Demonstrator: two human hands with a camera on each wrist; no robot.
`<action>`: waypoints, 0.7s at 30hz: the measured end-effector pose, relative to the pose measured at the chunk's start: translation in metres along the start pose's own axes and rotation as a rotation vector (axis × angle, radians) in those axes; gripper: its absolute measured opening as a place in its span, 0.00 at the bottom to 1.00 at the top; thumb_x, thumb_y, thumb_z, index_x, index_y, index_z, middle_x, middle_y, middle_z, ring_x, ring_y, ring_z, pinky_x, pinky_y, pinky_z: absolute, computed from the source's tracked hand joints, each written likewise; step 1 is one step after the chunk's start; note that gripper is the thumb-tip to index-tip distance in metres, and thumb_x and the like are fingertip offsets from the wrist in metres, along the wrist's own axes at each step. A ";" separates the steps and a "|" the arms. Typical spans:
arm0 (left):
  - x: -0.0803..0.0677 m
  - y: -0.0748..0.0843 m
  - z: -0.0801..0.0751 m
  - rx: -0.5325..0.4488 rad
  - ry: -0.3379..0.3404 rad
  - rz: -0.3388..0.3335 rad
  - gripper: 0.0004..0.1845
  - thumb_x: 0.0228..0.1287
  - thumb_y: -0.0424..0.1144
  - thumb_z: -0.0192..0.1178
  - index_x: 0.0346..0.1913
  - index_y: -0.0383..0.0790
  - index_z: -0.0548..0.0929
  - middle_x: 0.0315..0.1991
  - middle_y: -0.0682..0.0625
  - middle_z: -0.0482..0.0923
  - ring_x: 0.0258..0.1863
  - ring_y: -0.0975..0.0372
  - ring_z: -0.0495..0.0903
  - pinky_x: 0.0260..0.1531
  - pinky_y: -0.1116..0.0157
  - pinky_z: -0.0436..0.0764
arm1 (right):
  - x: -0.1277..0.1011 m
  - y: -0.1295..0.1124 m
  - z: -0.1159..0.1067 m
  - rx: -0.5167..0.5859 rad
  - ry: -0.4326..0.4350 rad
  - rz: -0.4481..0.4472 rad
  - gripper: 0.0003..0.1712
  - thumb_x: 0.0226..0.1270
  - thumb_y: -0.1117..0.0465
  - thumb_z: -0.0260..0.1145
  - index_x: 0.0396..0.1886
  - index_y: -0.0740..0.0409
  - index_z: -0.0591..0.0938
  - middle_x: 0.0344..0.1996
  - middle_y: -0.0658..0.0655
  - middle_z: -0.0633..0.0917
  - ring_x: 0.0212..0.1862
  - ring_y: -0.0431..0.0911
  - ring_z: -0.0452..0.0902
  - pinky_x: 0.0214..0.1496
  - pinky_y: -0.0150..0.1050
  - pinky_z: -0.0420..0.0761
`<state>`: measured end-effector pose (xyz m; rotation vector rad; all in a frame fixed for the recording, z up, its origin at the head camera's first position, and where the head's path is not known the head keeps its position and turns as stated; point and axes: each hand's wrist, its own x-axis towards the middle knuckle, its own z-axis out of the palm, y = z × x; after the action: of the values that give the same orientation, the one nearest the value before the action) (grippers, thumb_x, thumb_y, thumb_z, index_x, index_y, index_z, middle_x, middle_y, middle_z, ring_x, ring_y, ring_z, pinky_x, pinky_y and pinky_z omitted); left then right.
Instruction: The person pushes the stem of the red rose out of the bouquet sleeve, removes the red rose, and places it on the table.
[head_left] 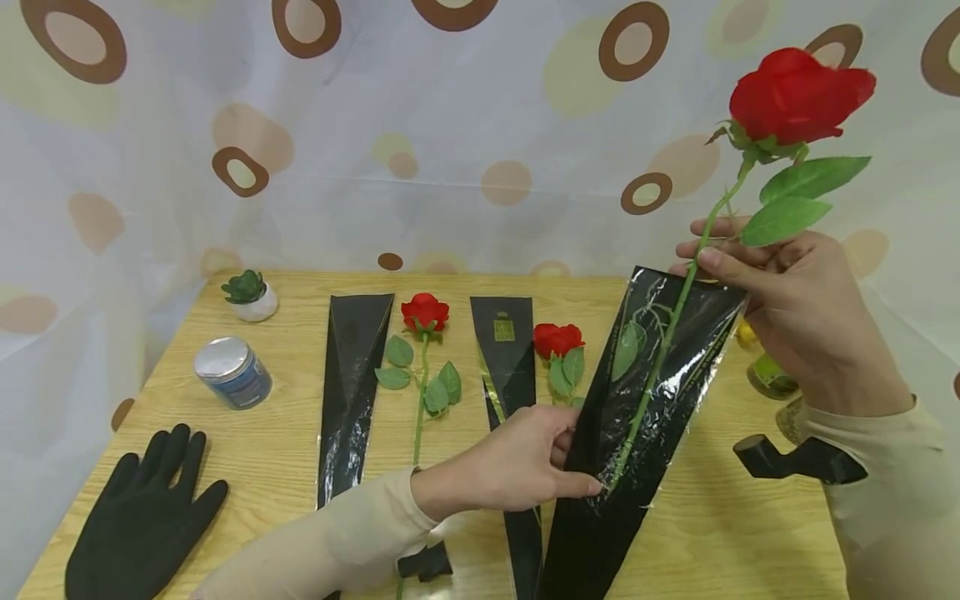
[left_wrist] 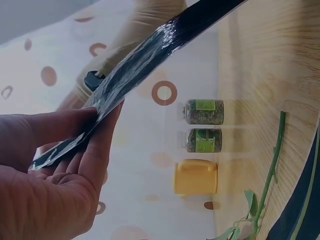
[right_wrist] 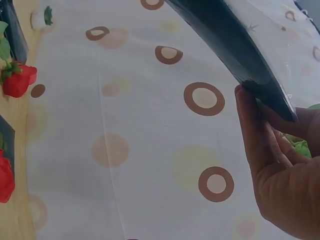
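A red artificial rose (head_left: pixel 802 96) leans up to the right, its bloom and upper leaves above the mouth of a black flower sleeve (head_left: pixel 600 542). The lower stem and a leaf show against the sleeve's clear, shiny front. My right hand (head_left: pixel 806 308) pinches the stem at the sleeve's top edge, thumb in front. Lower down, my left hand (head_left: pixel 517 458) grips the sleeve by its left side, with the thumb across the front. The left wrist view shows the sleeve (left_wrist: pixel 150 55) edge-on between thumb and fingers. In the right wrist view, the sleeve's top meets the right fingertips (right_wrist: pixel 242 95).
Two more black sleeves (head_left: pixel 356 358) (head_left: pixel 502 358) and two red roses (head_left: pixel 425 311) (head_left: pixel 558 340) lie on the wooden table. At left are a black glove (head_left: pixel 138 517), a lidded jar (head_left: pixel 234 375) and a potted succulent (head_left: pixel 247 292). Two herb jars (left_wrist: pixel 204 112) (left_wrist: pixel 205 140) stand beside a yellow mug (left_wrist: pixel 197 176).
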<state>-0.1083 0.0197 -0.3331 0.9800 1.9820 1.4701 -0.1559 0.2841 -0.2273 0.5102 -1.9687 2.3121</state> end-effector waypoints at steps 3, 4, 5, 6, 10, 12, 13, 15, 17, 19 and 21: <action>0.001 -0.001 0.000 -0.004 -0.004 -0.003 0.18 0.61 0.29 0.69 0.30 0.39 0.66 0.16 0.57 0.54 0.14 0.68 0.54 0.20 0.70 0.58 | 0.001 0.000 -0.002 -0.016 -0.002 -0.002 0.21 0.68 0.79 0.58 0.61 0.77 0.72 0.46 0.67 0.83 0.45 0.55 0.85 0.51 0.39 0.80; 0.001 -0.002 0.000 -0.004 -0.007 -0.003 0.17 0.61 0.29 0.69 0.32 0.39 0.67 0.16 0.57 0.54 0.14 0.68 0.55 0.20 0.70 0.58 | 0.001 0.000 -0.002 -0.019 0.002 -0.003 0.21 0.68 0.79 0.59 0.60 0.78 0.73 0.45 0.67 0.84 0.44 0.55 0.85 0.50 0.39 0.80; 0.001 -0.002 0.000 -0.003 -0.010 -0.003 0.16 0.61 0.29 0.69 0.33 0.38 0.68 0.16 0.56 0.54 0.14 0.68 0.55 0.20 0.71 0.58 | 0.002 0.000 -0.003 -0.017 0.006 -0.002 0.21 0.68 0.79 0.59 0.60 0.77 0.73 0.45 0.67 0.84 0.44 0.55 0.85 0.49 0.39 0.80; 0.002 -0.003 0.000 -0.002 -0.013 0.000 0.14 0.61 0.29 0.69 0.37 0.38 0.70 0.16 0.56 0.55 0.14 0.68 0.55 0.20 0.71 0.59 | 0.002 0.000 -0.004 -0.016 0.007 -0.006 0.20 0.68 0.79 0.59 0.59 0.77 0.73 0.45 0.68 0.84 0.43 0.55 0.85 0.48 0.40 0.80; 0.002 -0.005 0.001 -0.016 -0.024 0.001 0.22 0.61 0.28 0.68 0.56 0.35 0.74 0.15 0.57 0.57 0.13 0.68 0.57 0.19 0.71 0.60 | 0.005 -0.001 -0.009 0.012 0.005 -0.020 0.21 0.68 0.79 0.59 0.59 0.78 0.72 0.46 0.69 0.84 0.43 0.56 0.85 0.46 0.42 0.81; 0.002 -0.006 0.001 -0.020 -0.022 0.003 0.28 0.61 0.28 0.68 0.64 0.34 0.71 0.15 0.57 0.57 0.13 0.68 0.57 0.19 0.72 0.61 | 0.005 -0.003 -0.013 0.032 0.015 -0.022 0.21 0.68 0.79 0.58 0.60 0.78 0.71 0.47 0.69 0.83 0.43 0.57 0.85 0.46 0.43 0.81; 0.002 -0.006 0.001 -0.025 -0.020 0.003 0.30 0.61 0.28 0.68 0.65 0.34 0.70 0.15 0.57 0.57 0.12 0.68 0.57 0.19 0.72 0.61 | 0.006 -0.005 -0.015 0.048 0.021 -0.025 0.21 0.68 0.79 0.58 0.61 0.79 0.71 0.47 0.70 0.83 0.43 0.57 0.84 0.47 0.43 0.81; 0.002 -0.008 0.000 -0.030 -0.021 0.007 0.31 0.61 0.27 0.68 0.66 0.34 0.69 0.14 0.57 0.57 0.12 0.68 0.58 0.19 0.72 0.62 | 0.007 -0.009 -0.020 0.080 0.043 -0.042 0.21 0.69 0.79 0.57 0.61 0.79 0.70 0.47 0.70 0.83 0.43 0.58 0.84 0.46 0.44 0.81; 0.003 -0.009 0.000 -0.028 -0.022 0.008 0.31 0.61 0.27 0.68 0.66 0.35 0.69 0.14 0.57 0.58 0.12 0.68 0.59 0.20 0.72 0.63 | 0.007 -0.013 -0.027 0.115 0.085 -0.069 0.21 0.68 0.79 0.57 0.61 0.79 0.71 0.47 0.69 0.83 0.43 0.57 0.84 0.45 0.44 0.81; 0.003 -0.010 0.000 -0.019 -0.018 0.007 0.30 0.61 0.28 0.69 0.64 0.35 0.70 0.14 0.58 0.58 0.12 0.68 0.58 0.20 0.72 0.63 | 0.009 -0.016 -0.035 0.169 0.108 -0.132 0.19 0.68 0.80 0.55 0.59 0.80 0.72 0.44 0.70 0.83 0.41 0.57 0.85 0.44 0.44 0.81; 0.003 -0.011 -0.001 -0.005 -0.012 0.005 0.30 0.61 0.28 0.69 0.65 0.35 0.70 0.14 0.58 0.58 0.12 0.69 0.58 0.20 0.72 0.63 | 0.009 -0.019 -0.044 0.227 0.129 -0.197 0.20 0.69 0.81 0.53 0.60 0.79 0.71 0.45 0.70 0.82 0.41 0.57 0.85 0.43 0.43 0.82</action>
<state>-0.1135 0.0193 -0.3435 0.9899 1.9683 1.4675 -0.1686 0.3291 -0.2119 0.5275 -1.5359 2.3879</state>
